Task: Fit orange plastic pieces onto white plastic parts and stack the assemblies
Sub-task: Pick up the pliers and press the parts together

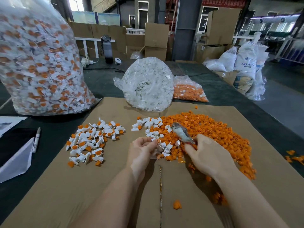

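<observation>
Three clear bags stand round the cardboard sheet (115, 186) that covers the desk (102, 81): the largest bag (39, 63), full of finished white-and-orange assemblies, at the sheet's far left corner; a bag of white parts (148, 86) on its far edge; a smaller bag of orange pieces (189, 89) just right of that. On the sheet's right half lies a loose orange heap (213, 132), far too many pieces to count. On its left half sits a pile of assemblies (92, 139), several dozen at a guess. Between them, touching the orange heap, is a cluster of loose white parts (149, 124), perhaps two dozen.

Near the sheet's middle the left hand (141, 153) pinches one white part (157, 142) between thumb and fingertips, its round socket turned up. The right hand (209, 155) has its fingers curled down into the near edge of the orange heap; one finger wears a grey wrap. Whether it has an orange piece, I cannot tell.

To do the step well, I judge: lift a single orange piece, keep the socket facing up and steady, line the piece up squarely, and press until it seats flush before dropping it on the pile at the left.
</observation>
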Demonstrator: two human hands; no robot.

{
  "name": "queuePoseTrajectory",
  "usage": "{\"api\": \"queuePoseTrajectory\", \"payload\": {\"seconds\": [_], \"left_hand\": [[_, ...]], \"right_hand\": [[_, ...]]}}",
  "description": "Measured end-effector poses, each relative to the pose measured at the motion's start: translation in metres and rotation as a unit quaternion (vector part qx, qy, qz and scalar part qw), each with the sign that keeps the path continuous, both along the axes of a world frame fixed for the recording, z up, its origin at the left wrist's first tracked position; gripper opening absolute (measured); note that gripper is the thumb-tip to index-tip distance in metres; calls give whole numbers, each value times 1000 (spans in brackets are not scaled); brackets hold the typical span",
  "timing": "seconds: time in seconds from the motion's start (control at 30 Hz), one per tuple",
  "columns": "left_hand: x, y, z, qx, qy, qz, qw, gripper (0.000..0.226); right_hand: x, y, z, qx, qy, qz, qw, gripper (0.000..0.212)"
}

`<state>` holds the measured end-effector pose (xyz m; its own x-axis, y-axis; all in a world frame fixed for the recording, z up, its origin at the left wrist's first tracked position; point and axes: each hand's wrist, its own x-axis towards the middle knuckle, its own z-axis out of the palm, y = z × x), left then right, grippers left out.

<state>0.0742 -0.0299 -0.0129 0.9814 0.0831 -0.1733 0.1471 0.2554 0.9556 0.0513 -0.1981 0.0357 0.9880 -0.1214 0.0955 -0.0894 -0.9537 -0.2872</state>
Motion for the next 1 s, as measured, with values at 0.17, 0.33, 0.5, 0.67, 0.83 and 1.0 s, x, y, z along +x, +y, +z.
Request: {"api": "queuePoseTrajectory", "payload": {"seconds": [0.17,0.33,0.5,0.67,0.83,1.0], "left_hand": [[2,2,4,-22,15,18,999,14],[2,3,4,-16,21,43,999,14],[2,4,3,2,28,45,999,17],[3,4,5,0,37,55,998,18],[3,3,6,7,39,50,998,20],[3,4,7,1,53,47,998,21]], "right_hand": [[-9,20,17,179,105,93,974,35],[-12,30,22,220,186,109,951,29],[-11,32,21,269,232,85,931,27],[-11,32,22,284,257,81,920,32],[-12,33,20,257,235,110,931,32],[-12,39,14,180,175,131,959,34]]}}
